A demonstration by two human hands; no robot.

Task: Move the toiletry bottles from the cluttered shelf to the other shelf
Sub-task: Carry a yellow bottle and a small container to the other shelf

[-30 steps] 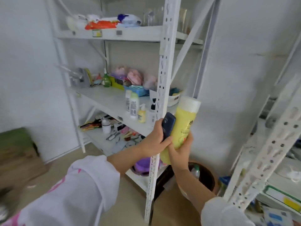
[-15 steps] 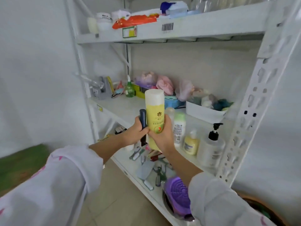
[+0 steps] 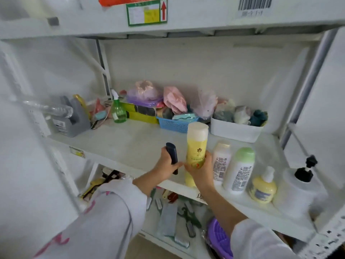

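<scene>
Your right hand point(image 3: 200, 170) grips the yellow bottle point(image 3: 196, 152) upright at the shelf point(image 3: 121, 144) edge. Your left hand point(image 3: 166, 165) is closed around a dark blue tube point(image 3: 172, 156).

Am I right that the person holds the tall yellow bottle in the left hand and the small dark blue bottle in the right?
Not quite: the hands are swapped. In the head view the right hand grips the tall yellow bottle, and the left hand holds the small dark blue bottle.

Soft, even daylight washes the white shelf point(image 3: 119, 144) almost shadowless, the wide lens bows the uprights at the frame's edges, and motion blur smears the sleeve point(image 3: 97, 221) at lower left and the far left edge.
</scene>
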